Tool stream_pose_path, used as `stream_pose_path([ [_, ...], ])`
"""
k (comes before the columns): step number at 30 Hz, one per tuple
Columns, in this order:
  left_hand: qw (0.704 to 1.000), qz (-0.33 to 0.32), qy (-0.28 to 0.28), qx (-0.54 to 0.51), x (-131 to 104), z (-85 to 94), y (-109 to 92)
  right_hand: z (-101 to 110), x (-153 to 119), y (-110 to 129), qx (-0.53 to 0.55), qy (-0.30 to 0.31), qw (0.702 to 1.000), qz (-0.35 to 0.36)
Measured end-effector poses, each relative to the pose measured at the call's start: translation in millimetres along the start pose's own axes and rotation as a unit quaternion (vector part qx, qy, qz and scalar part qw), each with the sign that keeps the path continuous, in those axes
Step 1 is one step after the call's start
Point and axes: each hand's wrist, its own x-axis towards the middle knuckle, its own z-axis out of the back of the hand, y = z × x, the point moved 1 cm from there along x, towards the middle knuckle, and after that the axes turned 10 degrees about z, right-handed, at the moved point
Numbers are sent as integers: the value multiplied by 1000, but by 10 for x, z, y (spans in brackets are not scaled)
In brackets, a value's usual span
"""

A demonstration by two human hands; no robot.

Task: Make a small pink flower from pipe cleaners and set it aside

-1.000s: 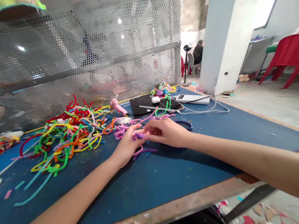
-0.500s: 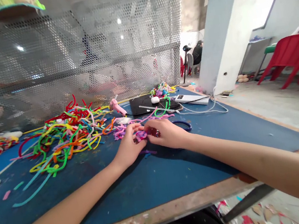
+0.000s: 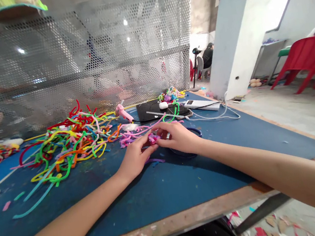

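Pink-purple bundle between my two hands

Nearest me is the table's worn wooden edge, with a blue mat on top. A loose purple strip lies on the mat, just beyond my left wrist.

My left hand has its thumb and forefinger nearly closed, with the bundle gripped between their tips. My right hand is half curled, a gap showing between thumb and forefinger; its fingertips touch the bundle's right side, but I cannot tell how firmly they grip. The bundle is above the mat, near its middle.

A dark blue ring shows partly behind and under my right hand. Pink strands lie just past my left hand, and a big tangled pile of red, green, yellow and orange stems spreads to the left.

Farther back are a pink tool, a black slab, a small white case and a white power strip with cables. Behind them stands a perforated metal screen; off to the right, a red chair.
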Motion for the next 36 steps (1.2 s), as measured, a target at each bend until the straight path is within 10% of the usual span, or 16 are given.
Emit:
stream_pose_path([
  [36, 996, -48, 39, 64, -42, -76, 73, -85, -53, -18, -87, 45, 995, 25],
])
